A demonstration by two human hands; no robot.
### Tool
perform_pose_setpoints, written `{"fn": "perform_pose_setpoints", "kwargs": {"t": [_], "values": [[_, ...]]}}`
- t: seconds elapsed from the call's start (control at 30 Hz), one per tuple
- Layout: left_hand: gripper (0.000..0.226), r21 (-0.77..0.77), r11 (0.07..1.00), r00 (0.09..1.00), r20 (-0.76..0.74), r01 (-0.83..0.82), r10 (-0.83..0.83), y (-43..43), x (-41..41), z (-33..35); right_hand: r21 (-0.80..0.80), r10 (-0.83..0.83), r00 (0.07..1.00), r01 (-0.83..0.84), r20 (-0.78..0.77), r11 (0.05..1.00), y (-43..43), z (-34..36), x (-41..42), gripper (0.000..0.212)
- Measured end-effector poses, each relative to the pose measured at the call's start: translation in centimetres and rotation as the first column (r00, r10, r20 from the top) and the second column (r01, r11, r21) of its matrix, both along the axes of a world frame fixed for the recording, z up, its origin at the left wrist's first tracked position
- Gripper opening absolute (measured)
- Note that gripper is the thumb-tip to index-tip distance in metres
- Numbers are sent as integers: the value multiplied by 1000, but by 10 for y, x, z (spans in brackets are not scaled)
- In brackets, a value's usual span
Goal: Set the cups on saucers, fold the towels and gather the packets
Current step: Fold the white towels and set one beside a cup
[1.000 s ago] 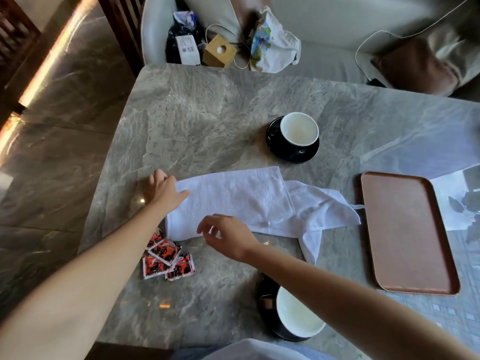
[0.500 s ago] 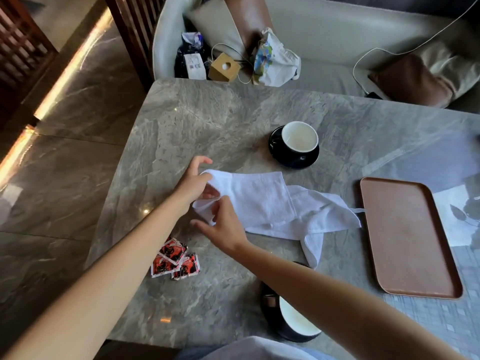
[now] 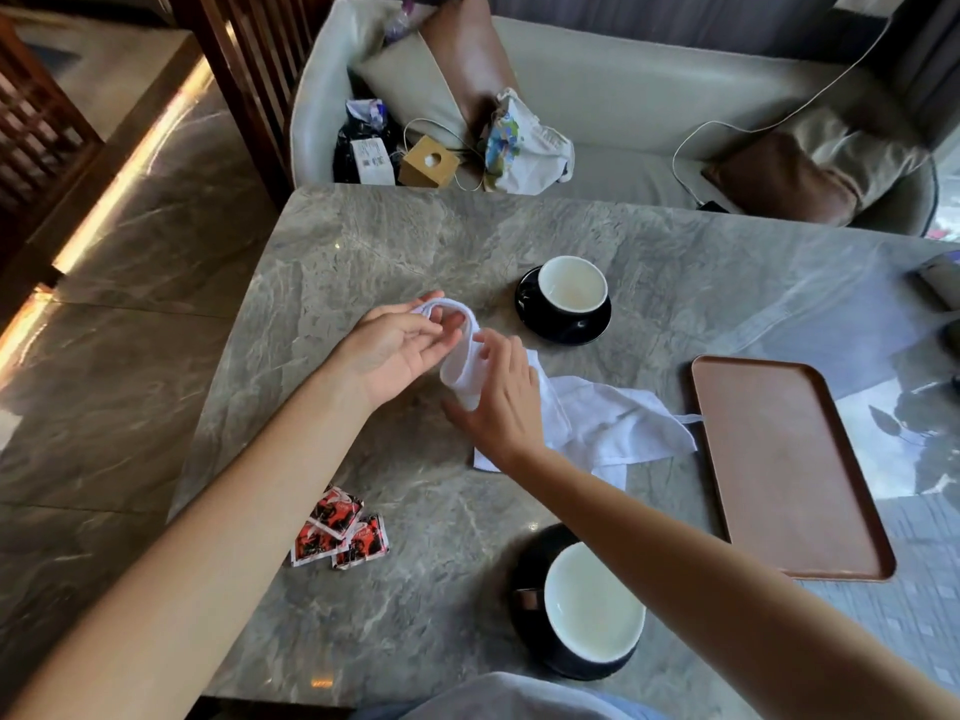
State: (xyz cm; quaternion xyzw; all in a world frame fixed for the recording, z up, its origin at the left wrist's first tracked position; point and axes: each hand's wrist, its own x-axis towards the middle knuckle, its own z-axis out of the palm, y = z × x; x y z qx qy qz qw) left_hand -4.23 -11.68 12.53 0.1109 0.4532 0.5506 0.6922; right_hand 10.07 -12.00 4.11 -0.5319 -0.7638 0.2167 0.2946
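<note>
From the head camera, I am holding one white towel (image 3: 460,356) up over the middle of the grey table (image 3: 363,241). My left hand (image 3: 395,350) is lying palm up under the folded end, with the fingers only half curled, and the cloth is bending over my fingertips like a loop. My right hand (image 3: 501,402) is coming from the other side, palm down, with the fingers closing loosely on the hanging part, so both hands are gripping the same towel. I am holding it like this, I think, because the loop gives me a clean fold line while the other hand is keeping the layers together.

The second towel (image 3: 618,433) is lying loose and wrinkled on the table, just beside the brown tray (image 3: 789,459), and it is not folded yet. One part of it is going under my right wrist.

The far cup (image 3: 571,291) is already sitting on its dark saucer (image 3: 563,324), and the near cup (image 3: 592,600) also, close to my body. The red packets (image 3: 340,532) are lying in a small overlapping heap near the left edge, under my left forearm, probably to keep the folding space free.
</note>
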Motion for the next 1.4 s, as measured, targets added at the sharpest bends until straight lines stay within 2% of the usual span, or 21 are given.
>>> {"fn": "perform_pose_setpoints", "kwargs": {"t": [0.07,0.23,0.33,0.4,0.47,0.57,0.63,0.77,0.83,0.93,1.03,1.1,1.2,1.3,1.4], "values": [[35,17,1000,998,-60,0,1,0,3,4,47,-7,997,10,-75,999,7,9,3,52],[40,67,997,913,-404,-37,61,-6,-6,2,47,72,964,-62,-255,997,33,36,15,10],[36,95,995,785,-614,-31,83,-13,-19,-1,12,120,951,-121,-286,993,45,51,21,14],[29,116,993,707,-704,15,72,-17,-25,-1,-32,155,942,-173,-298,984,49,57,21,15],[24,131,991,671,-738,40,71,-19,-30,0,-70,181,916,-220,-359,973,50,62,17,16],[26,153,986,641,-763,61,79,-19,-41,0,-106,160,891,-225,-425,969,53,69,12,32],[22,178,983,619,-778,50,110,-17,-49,-1,-129,140,879,-221,-455,967,58,73,7,35],[21,235,972,487,-850,4,203,-5,-64,0,-165,118,886,-211,-448,963,77,84,-5,40],[21,265,964,443,-863,-15,244,5,-69,0,-187,108,888,-210,-447,960,89,89,-14,38],[17,323,946,391,-868,-26,307,24,-73,10,-208,102,841,-246,-531,947,107,100,-27,32],[21,355,935,397,-857,-7,329,40,-82,26,-195,102,777,-279,-622,940,118,117,-35,29],[19,371,928,436,-839,19,327,44,-90,37,-190,115,719,-328,-685,925,121,127,-39,17],[19,399,916,516,-795,50,318,39,-97,53,-205,143,670,-413,-729,887,126,134,-40,15],[22,403,907,636,-733,120,242,22,-106,55,-241,189,660,-503,-727,830,126,131,-35,16],[20,304,937,698,-708,172,102,0,-114,35,-341,211,701,-558,-681,756,115,116,-25,14]]}}
